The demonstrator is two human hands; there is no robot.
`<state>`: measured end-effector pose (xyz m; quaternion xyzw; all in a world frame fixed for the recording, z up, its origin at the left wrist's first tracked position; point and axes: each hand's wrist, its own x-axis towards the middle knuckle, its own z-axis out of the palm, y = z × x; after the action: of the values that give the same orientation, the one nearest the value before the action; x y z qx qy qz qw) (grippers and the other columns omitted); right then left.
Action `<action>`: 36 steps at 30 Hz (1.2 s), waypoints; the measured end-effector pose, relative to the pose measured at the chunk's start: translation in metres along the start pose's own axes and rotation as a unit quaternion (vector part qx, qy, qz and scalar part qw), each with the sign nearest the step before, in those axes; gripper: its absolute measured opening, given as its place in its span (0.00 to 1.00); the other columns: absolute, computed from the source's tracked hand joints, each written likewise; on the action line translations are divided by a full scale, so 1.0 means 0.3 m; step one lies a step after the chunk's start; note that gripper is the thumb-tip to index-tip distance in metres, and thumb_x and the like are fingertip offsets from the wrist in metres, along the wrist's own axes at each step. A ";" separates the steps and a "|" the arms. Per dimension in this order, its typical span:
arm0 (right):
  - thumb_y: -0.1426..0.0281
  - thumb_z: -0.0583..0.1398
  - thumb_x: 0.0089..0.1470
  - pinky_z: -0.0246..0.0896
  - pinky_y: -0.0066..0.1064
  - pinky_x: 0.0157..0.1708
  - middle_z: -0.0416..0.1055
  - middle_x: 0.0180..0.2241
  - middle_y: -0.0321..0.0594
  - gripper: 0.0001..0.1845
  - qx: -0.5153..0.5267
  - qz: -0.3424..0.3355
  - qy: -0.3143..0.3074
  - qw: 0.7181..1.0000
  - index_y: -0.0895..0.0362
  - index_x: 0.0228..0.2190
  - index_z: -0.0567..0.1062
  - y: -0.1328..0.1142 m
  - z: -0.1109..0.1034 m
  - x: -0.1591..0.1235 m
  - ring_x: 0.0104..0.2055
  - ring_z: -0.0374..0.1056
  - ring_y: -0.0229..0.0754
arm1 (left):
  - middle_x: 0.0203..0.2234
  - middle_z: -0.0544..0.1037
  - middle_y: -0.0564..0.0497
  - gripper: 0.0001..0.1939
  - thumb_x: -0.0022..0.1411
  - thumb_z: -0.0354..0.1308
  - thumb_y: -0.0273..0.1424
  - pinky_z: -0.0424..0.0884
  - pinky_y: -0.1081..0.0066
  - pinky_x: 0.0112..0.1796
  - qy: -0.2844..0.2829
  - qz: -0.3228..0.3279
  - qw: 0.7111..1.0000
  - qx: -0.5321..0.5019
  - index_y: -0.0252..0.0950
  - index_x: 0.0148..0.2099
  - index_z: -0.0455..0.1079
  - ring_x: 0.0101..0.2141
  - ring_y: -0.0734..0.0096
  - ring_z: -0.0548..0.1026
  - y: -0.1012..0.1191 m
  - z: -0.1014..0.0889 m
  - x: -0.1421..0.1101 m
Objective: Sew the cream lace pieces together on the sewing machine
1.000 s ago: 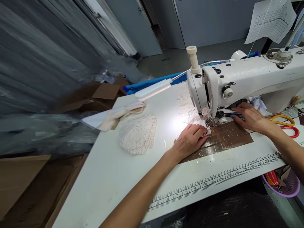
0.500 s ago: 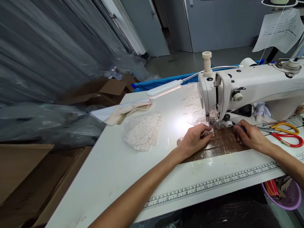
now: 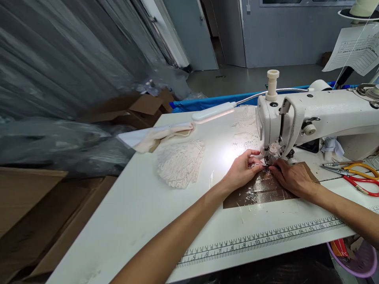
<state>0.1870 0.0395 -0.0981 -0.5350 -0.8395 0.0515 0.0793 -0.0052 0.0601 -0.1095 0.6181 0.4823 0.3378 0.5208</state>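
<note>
A white sewing machine stands at the right of a white table. My left hand pinches a small piece of pale lace just left of the needle. My right hand lies on the brown taped patch, fingers curled at the presser foot and touching the same lace; a dark tool tip seems to show at its fingertips, but I cannot make it out. A stack of pale lace pieces lies further left, with folded cream cloth behind it.
Scissors with red handles and yellow handles lie right of the machine. A gooseneck lamp lights the needle area. A ruler strip runs along the table's front edge. Cardboard boxes and plastic sheeting are at the left, a purple basket below right.
My right hand has moved left from beside the machine bed to the presser foot, meeting my left hand at the lace. The view has shifted left.
</note>
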 end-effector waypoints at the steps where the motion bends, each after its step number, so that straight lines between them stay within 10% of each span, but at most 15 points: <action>1: 0.58 0.41 0.68 0.49 0.30 0.25 0.76 0.31 0.46 0.24 0.000 -0.002 -0.002 1.000 0.57 0.42 0.71 -0.004 0.003 0.005 0.27 0.69 0.43 | 0.28 0.77 0.54 0.14 0.57 0.61 0.28 0.71 0.66 0.39 -0.002 -0.007 1.000 -0.004 0.36 0.45 0.64 0.33 0.70 0.77 0.003 -0.002 0.001; 19: 0.55 0.43 0.67 0.59 0.35 0.31 0.74 0.42 0.55 0.25 -0.042 -0.069 0.052 0.995 0.58 0.45 0.71 0.000 0.057 0.052 0.41 0.71 0.52 | 0.30 0.79 0.51 0.20 0.57 0.62 0.30 0.73 0.64 0.40 0.016 0.030 0.999 0.002 0.35 0.50 0.62 0.35 0.68 0.78 -0.016 -0.004 0.002; 27: 0.56 0.41 0.69 0.48 0.30 0.23 0.75 0.30 0.46 0.26 -0.006 -0.114 0.043 0.993 0.59 0.42 0.71 -0.008 0.030 0.019 0.28 0.69 0.43 | 0.34 0.81 0.50 0.19 0.58 0.58 0.27 0.74 0.65 0.40 -0.006 0.071 0.995 0.068 0.35 0.52 0.62 0.35 0.68 0.79 0.006 -0.004 -0.021; 31: 0.56 0.39 0.69 0.52 0.30 0.26 0.74 0.28 0.45 0.30 -0.008 -0.228 0.104 0.968 0.60 0.38 0.73 0.065 -0.001 -0.049 0.29 0.67 0.42 | 0.35 0.80 0.48 0.09 0.60 0.59 0.33 0.73 0.69 0.33 -0.014 0.206 0.948 0.242 0.36 0.43 0.71 0.32 0.70 0.76 0.057 -0.046 -0.058; 36: 0.60 0.48 0.65 0.55 0.36 0.33 0.73 0.38 0.52 0.21 -0.061 -0.122 0.142 0.981 0.61 0.36 0.75 0.177 -0.026 -0.073 0.38 0.65 0.49 | 0.31 0.78 0.47 0.12 0.67 0.52 0.33 0.73 0.69 0.32 -0.026 0.299 0.877 0.375 0.35 0.36 0.73 0.33 0.69 0.75 0.059 -0.080 -0.059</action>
<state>0.2448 0.0419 -0.1012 -0.4345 -0.8803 -0.0858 0.1704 -0.0284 0.0510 -0.0853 0.8904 0.3517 0.2547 0.1363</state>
